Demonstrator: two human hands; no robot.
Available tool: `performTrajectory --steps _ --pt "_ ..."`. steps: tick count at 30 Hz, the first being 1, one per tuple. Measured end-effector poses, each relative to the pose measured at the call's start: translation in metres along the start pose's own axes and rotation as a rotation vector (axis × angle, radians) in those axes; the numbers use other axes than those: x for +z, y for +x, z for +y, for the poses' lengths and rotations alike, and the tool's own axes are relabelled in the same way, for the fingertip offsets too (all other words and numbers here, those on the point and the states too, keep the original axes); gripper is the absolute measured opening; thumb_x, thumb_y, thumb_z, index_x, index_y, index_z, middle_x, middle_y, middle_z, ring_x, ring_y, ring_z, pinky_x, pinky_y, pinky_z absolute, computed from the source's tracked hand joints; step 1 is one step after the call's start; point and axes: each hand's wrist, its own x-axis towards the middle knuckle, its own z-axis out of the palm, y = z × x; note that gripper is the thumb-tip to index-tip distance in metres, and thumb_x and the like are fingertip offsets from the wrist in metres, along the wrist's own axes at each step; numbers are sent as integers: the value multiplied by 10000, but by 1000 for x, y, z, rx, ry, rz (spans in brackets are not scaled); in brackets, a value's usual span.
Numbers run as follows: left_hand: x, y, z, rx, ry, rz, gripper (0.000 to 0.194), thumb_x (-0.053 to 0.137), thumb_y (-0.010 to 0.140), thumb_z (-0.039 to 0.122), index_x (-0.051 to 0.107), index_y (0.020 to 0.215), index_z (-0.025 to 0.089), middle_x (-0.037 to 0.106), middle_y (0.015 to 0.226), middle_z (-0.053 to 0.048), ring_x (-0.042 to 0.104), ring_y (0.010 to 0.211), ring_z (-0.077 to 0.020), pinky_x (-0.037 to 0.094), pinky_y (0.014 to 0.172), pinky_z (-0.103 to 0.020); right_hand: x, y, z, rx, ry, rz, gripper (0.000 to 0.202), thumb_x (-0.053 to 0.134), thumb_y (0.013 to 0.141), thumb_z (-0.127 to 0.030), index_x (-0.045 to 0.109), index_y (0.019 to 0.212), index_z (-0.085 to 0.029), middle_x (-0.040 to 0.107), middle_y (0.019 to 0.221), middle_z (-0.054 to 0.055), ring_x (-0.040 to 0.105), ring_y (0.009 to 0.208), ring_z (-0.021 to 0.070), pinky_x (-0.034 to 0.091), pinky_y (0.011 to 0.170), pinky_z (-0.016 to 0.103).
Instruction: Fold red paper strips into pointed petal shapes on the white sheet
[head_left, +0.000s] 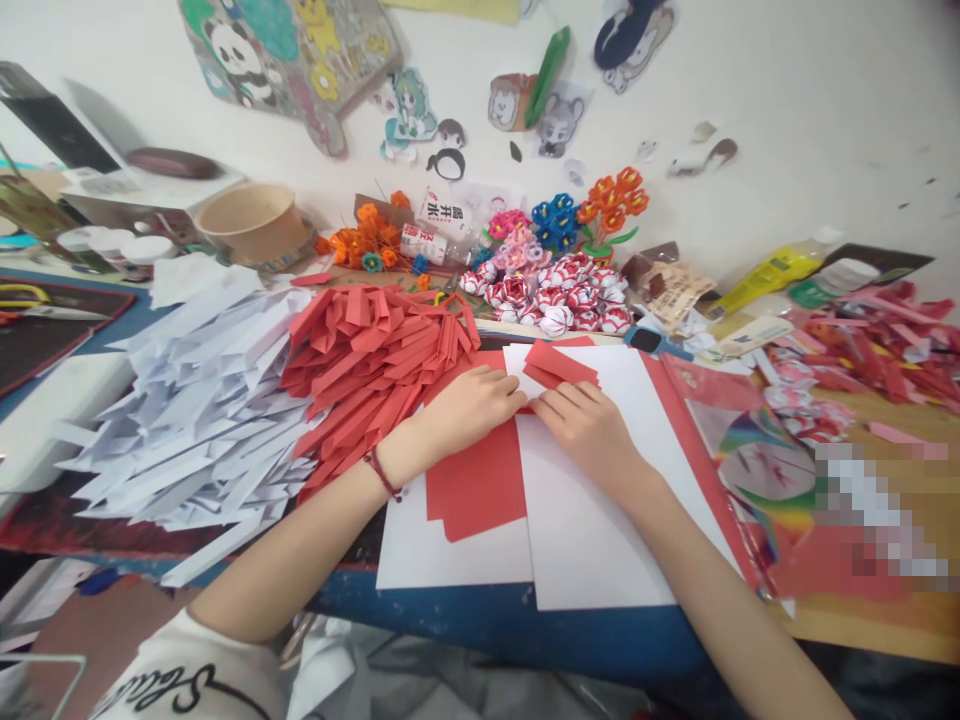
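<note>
Both hands pinch red paper near white sheet's far edge.

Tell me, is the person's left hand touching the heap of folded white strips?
Apart. The head view shows the left hand well to the right of the white strips, with the folded red strips between.

The red strips and white strips are paper, and look dull. The yellow bottle is smooth, shiny plastic.
</note>
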Motion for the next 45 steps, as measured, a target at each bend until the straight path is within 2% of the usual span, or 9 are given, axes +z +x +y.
performTrajectory --steps 9,13,18,20,26,35,40,43,45 --pt "-11 -12 5 71 105 -38 117 522 870 84 588 799 149 602 746 -59 544 736 -221 359 623 -353 0 -16 2 -62 42 0 318 374 949 -115 682 1003 -171 660 815 77 520 760 206 383 690 363" --pt "-14 -16 0 91 75 -54 128 508 888 106 595 804 149 608 771 -65 542 751 -208 360 609 -340 -1 -19 2 -19 151 3 336 384 922 -89 667 1079 -177 679 901 80 545 800 207 402 707 363" --pt "-10 -13 2 98 119 -72 141 483 892 74 585 809 126 589 778 -81 545 747 -215 376 592 -332 0 -15 3 88 217 18 233 493 946 -273 656 1084 -180 679 987 82 582 882 216 424 768 365" --pt "-8 -10 7 111 137 -71 158 461 883 40 583 819 116 584 782 -87 550 754 -221 382 588 -329 2 -13 2 101 199 37 223 503 946 -294 660 1051 -175 681 978 83 592 888 213 426 771 356" --pt "-1 -9 11 -17 91 -11 118 470 913 104 564 849 134 581 815 -73 549 773 -217 407 616 -325 7 -8 -3 80 90 99 169 499 937 -169 664 901 -155 679 833 67 595 801 194 421 730 329" --pt "-2 -10 9 -116 65 81 226 379 985 204 525 819 154 566 725 -32 526 664 -176 357 567 -300 7 -22 7 208 296 331 79 561 917 -210 628 899 -172 710 800 30 654 707 151 469 685 270" --pt "-8 -11 5 -168 62 145 284 327 1002 212 514 795 158 568 727 -25 521 662 -162 360 580 -289 7 -30 17 323 347 352 111 540 920 -197 636 867 -190 704 770 14 654 673 146 475 648 256" --pt "-13 -10 8 -199 30 178 279 355 1002 325 524 860 154 588 783 -33 552 721 -171 386 611 -294 7 -29 15 337 375 370 104 553 911 -199 642 860 -200 699 741 -3 648 635 134 475 628 245" --pt "-16 -9 12 -172 15 146 264 408 983 377 531 936 147 604 835 -46 568 763 -187 401 622 -301 7 -26 10 305 405 351 98 557 909 -198 642 859 -201 696 728 -8 645 622 131 477 625 242"
